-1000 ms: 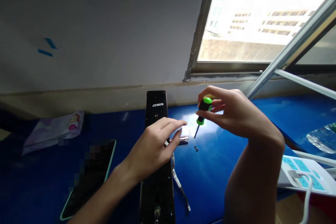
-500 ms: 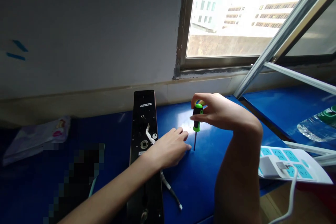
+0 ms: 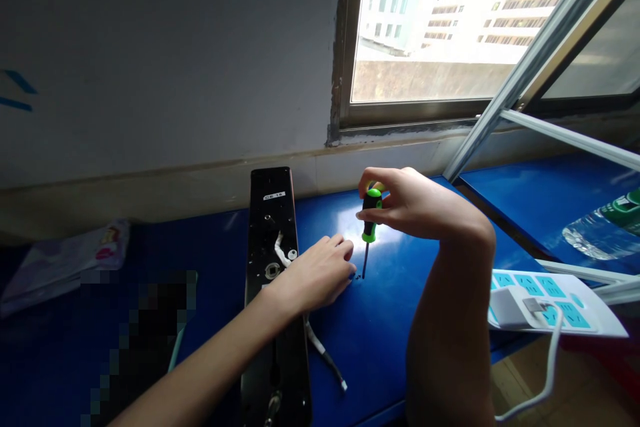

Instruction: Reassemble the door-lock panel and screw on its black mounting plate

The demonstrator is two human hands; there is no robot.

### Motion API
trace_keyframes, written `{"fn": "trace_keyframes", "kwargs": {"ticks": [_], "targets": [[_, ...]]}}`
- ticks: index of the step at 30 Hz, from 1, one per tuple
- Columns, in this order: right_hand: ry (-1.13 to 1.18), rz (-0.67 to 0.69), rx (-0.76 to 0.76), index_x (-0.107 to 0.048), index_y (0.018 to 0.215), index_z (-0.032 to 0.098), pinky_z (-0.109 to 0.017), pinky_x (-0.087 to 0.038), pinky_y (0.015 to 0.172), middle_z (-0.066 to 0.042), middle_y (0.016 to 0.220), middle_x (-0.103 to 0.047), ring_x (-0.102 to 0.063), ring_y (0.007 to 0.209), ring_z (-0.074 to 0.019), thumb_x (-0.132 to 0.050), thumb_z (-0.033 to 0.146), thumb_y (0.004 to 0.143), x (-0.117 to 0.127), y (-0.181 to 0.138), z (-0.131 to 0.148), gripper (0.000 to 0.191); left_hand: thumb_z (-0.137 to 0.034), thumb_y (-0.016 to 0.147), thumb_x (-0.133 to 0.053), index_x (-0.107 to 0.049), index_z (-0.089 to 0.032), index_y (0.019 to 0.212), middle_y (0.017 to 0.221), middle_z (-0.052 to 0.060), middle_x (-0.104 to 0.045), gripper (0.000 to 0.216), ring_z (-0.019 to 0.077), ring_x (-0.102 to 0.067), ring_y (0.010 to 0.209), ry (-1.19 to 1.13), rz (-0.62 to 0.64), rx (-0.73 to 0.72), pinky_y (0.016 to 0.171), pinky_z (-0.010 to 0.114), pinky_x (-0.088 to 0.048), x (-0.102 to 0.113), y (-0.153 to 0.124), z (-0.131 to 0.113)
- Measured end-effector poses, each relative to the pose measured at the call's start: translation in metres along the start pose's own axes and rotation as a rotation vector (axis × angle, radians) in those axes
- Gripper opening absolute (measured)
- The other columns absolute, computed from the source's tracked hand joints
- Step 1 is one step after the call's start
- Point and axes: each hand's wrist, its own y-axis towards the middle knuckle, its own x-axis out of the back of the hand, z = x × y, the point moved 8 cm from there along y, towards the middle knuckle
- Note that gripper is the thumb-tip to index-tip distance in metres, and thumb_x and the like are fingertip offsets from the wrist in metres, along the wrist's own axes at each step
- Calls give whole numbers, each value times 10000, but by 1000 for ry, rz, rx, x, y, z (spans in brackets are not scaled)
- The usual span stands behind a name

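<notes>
My right hand grips a green and black screwdriver by its handle. The screwdriver stands nearly upright, its dark shaft pointing down at the blue tabletop. Close to its tip lie tiny dark pieces, probably screws. My left hand rests beside them with curled fingers; whatever the fingertips may hold is hidden. Under my left forearm lies a long black panel with a white label, holes and a round fitting. A white-sleeved cable runs out from its right side and ends in a small white connector.
A white power strip with a plugged-in cable sits at the right, below a plastic bottle. A metal frame slants across the window side. At the left lie a tissue pack and a dark, partly pixelated object.
My left fingers have drawn back and curled a little, and tiny dark pieces now show by the screwdriver tip. My right hand still holds the screwdriver upright. The view has shifted slightly.
</notes>
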Motion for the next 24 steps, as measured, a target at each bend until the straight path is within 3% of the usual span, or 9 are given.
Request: {"fn": "trace_keyframes", "kwargs": {"ticks": [8,14,24], "targets": [[-25,-40,44,-646,960,222,-226,-520,575,-18,898,-728,-734,745,-168,-798,266,911,3,-2,8,165,-196,977,-703,-812,-235,1013,1112,99,-679,121,282,-603,1046,-20,7,-4,803,384,-473,0,1,-1],[-5,-52,32,-629,948,221,-222,-527,571,-2,859,-725,-735,721,-161,-807,263,914,6,-4,7,186,-176,996,-663,-805,-216,887,1074,91,-687,183,260,-607,1002,-35,11,-1,792,376,-468,2,0,0],[-3,-57,40,-636,935,224,-223,-511,570,5,852,-720,-728,717,-159,-819,251,901,7,-5,6,188,-70,969,-629,-758,-193,844,1044,84,-691,217,270,-624,997,-11,-3,43,765,384,-478,-5,6,4]]}}
